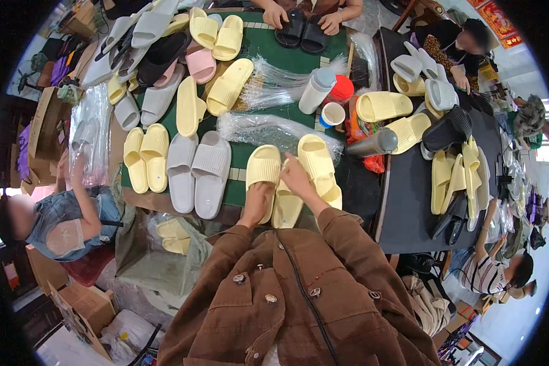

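Note:
Directly in front of me, several pale yellow slide slippers lie close together at the table's near edge. My left hand (255, 204) has its fingers in the foot opening of the left yellow slipper (264, 160), under the ribbed strap, with the fingertips hidden. Over the neighbouring yellow slipper (287, 210) lies my right hand (299, 178), index finger stretched toward the toe and the other fingers bent round it, partly hidden. Another yellow slipper (315, 154) sits to the right of that hand. Left of my hands is a grey slipper pair (211, 171).
Clear plastic bags (274, 129) lie across the green tabletop (290, 116). A white bottle (316, 90), a paper cup (332, 114) and a grey bottle (375, 143) stand right of centre. Across the table, another person's hands (277, 15) hold black slippers (301, 32). Slippers pile up at far left.

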Demonstrator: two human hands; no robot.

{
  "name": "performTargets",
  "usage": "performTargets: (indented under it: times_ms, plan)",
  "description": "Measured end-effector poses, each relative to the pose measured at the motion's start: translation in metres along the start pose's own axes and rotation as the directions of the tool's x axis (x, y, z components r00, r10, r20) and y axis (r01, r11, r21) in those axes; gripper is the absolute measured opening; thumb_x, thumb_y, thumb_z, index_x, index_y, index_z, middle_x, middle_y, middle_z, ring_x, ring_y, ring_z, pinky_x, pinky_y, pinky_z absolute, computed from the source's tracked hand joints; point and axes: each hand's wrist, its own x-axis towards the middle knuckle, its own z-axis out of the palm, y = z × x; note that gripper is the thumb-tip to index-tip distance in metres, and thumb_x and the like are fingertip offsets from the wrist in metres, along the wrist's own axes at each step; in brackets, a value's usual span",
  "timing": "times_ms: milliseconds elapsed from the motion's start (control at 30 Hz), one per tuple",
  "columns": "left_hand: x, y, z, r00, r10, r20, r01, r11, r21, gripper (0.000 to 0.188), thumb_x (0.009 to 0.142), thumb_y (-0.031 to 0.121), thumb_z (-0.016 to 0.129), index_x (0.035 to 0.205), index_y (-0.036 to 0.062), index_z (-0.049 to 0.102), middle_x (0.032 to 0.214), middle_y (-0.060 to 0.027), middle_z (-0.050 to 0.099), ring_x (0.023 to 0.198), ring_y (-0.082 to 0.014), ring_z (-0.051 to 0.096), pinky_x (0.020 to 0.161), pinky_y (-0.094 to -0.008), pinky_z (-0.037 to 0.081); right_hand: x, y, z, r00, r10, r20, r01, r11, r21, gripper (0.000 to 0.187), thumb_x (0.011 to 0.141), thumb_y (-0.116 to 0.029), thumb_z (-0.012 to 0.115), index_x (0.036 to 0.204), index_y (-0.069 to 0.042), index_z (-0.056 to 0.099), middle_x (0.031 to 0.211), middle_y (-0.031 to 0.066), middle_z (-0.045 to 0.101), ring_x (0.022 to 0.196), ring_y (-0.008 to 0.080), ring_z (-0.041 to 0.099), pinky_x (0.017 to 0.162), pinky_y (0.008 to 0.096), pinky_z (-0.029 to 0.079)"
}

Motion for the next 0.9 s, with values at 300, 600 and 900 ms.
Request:
performTargets:
  times_ms: [300, 600, 900]
  plan:
    - [-0.001, -0.001, 0.004, 0.986, 0.101, 0.129, -0.133, 0.953, 0.272, 0.050, 0.071, 0.011, 0.057, 0.118, -0.0018, 0.043, 0.117, -0.0204, 0.045, 0.113, -0.0391, 0.038, 0.095, -0.0499, 0.030, 0.018, 0.005, 0.006, 0.993, -0.086, 0.084, 0.101, 0.975, -0.197, 0.040, 0.087, -0.019, 0.049, 0.125, -0.010, 0.048, 0.101, 0.0215, 0.062, 0.093, 0.0378, 0.059, 0.080, 0.0469, 0.046]
    - [0.010, -0.009, 0.021, 0.986, 0.003, 0.164, -0.056, 0.946, 0.320, 0.034, 0.071, 0.016, 0.059, 0.100, 0.0013, 0.049, 0.109, -0.0200, 0.049, 0.106, -0.0371, 0.043, 0.087, -0.0513, 0.032, 0.011, -0.020, -0.007, 0.925, -0.362, -0.115, 0.305, 0.888, -0.345, 0.048, 0.083, -0.010, 0.051, 0.130, -0.014, 0.045, 0.123, 0.0164, 0.051, 0.106, 0.0349, 0.053, 0.085, 0.0431, 0.045]
    - [0.023, -0.003, 0.014, 0.944, -0.126, 0.303, 0.017, 0.941, 0.338, 0.030, 0.076, 0.025, 0.057, 0.094, 0.0004, 0.057, 0.100, -0.0218, 0.058, 0.099, -0.0382, 0.052, 0.085, -0.0502, 0.038, 0.030, 0.012, 0.009, 0.983, -0.104, 0.150, 0.150, 0.930, -0.336, 0.033, 0.088, -0.015, 0.041, 0.118, -0.010, 0.055, 0.124, 0.0196, 0.050, 0.104, 0.0370, 0.055, 0.089, 0.0442, 0.044]
